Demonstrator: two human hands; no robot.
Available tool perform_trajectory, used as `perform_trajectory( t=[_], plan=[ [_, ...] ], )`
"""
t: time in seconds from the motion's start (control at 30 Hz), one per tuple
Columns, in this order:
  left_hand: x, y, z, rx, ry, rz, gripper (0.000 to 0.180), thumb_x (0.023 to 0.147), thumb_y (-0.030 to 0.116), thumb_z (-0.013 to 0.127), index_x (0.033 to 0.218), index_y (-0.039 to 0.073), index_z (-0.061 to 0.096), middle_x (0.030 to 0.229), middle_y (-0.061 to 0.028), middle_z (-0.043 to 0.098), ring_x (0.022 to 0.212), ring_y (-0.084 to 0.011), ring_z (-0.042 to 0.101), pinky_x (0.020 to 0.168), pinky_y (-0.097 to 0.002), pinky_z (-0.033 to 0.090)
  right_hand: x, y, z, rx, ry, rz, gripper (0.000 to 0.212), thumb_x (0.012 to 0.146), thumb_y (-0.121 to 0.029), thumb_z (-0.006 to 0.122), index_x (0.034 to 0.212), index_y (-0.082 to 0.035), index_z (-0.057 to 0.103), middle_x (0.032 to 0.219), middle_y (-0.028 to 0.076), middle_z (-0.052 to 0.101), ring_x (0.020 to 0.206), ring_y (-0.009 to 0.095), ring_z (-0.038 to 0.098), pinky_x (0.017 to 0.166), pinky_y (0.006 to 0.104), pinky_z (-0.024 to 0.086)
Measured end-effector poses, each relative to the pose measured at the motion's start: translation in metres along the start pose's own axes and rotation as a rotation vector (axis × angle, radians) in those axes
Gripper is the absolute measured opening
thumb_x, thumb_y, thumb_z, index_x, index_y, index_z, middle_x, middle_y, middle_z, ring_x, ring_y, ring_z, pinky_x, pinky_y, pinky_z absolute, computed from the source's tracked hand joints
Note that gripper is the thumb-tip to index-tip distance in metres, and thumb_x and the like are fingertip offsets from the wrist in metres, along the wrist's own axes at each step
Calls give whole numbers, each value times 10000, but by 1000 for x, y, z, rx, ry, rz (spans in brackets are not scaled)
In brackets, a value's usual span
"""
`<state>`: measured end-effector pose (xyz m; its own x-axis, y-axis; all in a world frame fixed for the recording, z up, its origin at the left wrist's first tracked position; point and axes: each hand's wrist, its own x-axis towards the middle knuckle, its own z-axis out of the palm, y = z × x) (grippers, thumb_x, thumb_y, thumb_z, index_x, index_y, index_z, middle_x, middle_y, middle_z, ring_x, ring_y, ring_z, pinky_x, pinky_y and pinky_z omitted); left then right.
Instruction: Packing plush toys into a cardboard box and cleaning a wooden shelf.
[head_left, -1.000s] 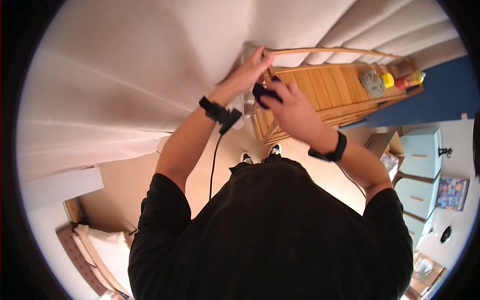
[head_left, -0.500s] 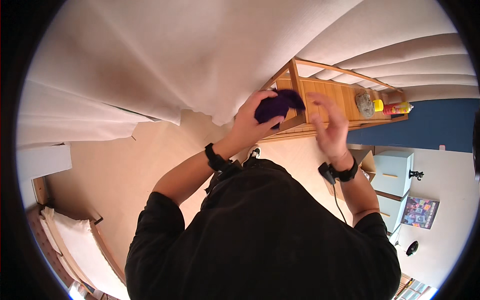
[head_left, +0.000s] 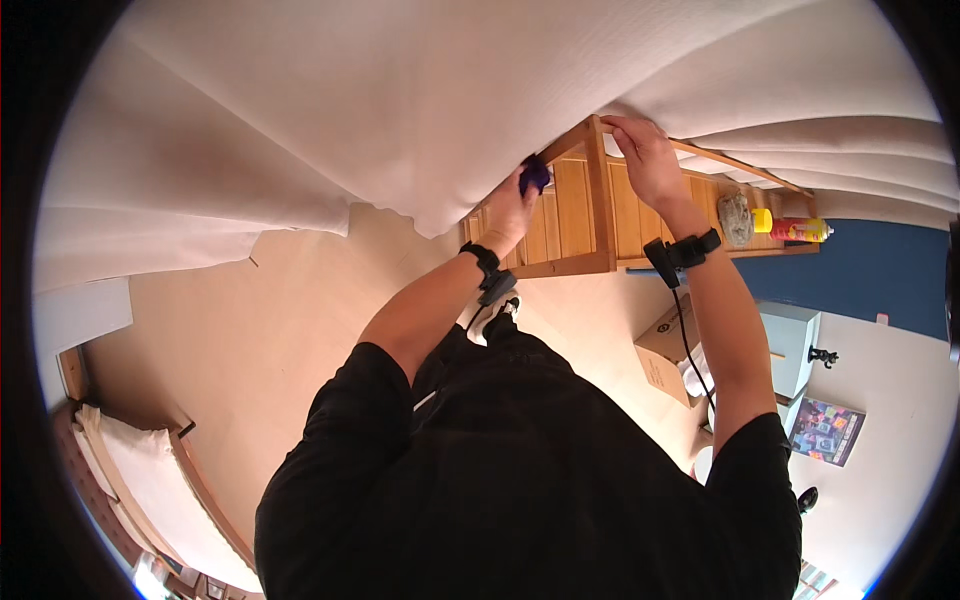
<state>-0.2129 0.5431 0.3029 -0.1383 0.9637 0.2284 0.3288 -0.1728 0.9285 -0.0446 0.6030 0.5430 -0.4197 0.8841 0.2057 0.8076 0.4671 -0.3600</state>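
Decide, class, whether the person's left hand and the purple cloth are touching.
Touching. The head view shows the purple cloth held in the left hand, with no gap between them.

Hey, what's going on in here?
A person's left hand holds a dark purple cloth at one end of a wooden rack, close to a pale curtain. The right hand is at the rack's upper corner. Farther along the rack are a grey bundle and a red can.
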Motion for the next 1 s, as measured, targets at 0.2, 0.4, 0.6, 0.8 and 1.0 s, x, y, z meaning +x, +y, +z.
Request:
perform_trajectory(
  t=[0.2, 0.4, 0.6, 0.8, 1.0],
  plan=[
    [25, 110, -43, -195, 72, 105, 272, 941, 64, 699, 1200, 18, 628, 1228, -182, 685, 1155, -380, 655, 1029, -413, 503, 3, 1, -3, -36, 36, -54, 231, 1045, -146, 561, 1186, -47, 715, 1114, 168, 738, 1076, 381, 665, 978, 456, 507],
    [8, 92, -26, -318, 136, 211, 235, 877, 50, 786, 1099, 44, 707, 1134, -130, 699, 1054, -328, 684, 938, -379, 544, 3, 4, -3, -30, 26, -77, 232, 1049, -159, 554, 1177, -52, 716, 1092, 176, 739, 1067, 387, 670, 971, 462, 506],
    [-38, 97, -27, -426, -276, 139, 224, 873, 132, 823, 1038, 24, 718, 1041, -143, 708, 938, -362, 680, 851, -397, 556, 5, 9, -2, -38, 43, -65, 240, 1057, -177, 551, 1187, -74, 724, 1083, 168, 742, 1073, 385, 667, 969, 460, 508],
    [-62, 83, -66, -673, -360, -174, 267, 935, 151, 790, 1133, -6, 702, 1036, -73, 717, 945, -172, 676, 842, -324, 541, 4, 4, -3, -81, -57, 8, 281, 1078, -214, 551, 1277, -83, 700, 1192, 184, 723, 1142, 377, 659, 994, 419, 517],
    [-55, 175, -115, -561, -150, 268, 332, 850, 90, 832, 1141, 27, 684, 1188, -137, 649, 1124, -294, 644, 982, -376, 513, -2, 9, -3, -83, 6, -49, 289, 1078, -231, 556, 1277, -80, 701, 1178, 189, 726, 1118, 381, 671, 985, 418, 525]
  ],
)
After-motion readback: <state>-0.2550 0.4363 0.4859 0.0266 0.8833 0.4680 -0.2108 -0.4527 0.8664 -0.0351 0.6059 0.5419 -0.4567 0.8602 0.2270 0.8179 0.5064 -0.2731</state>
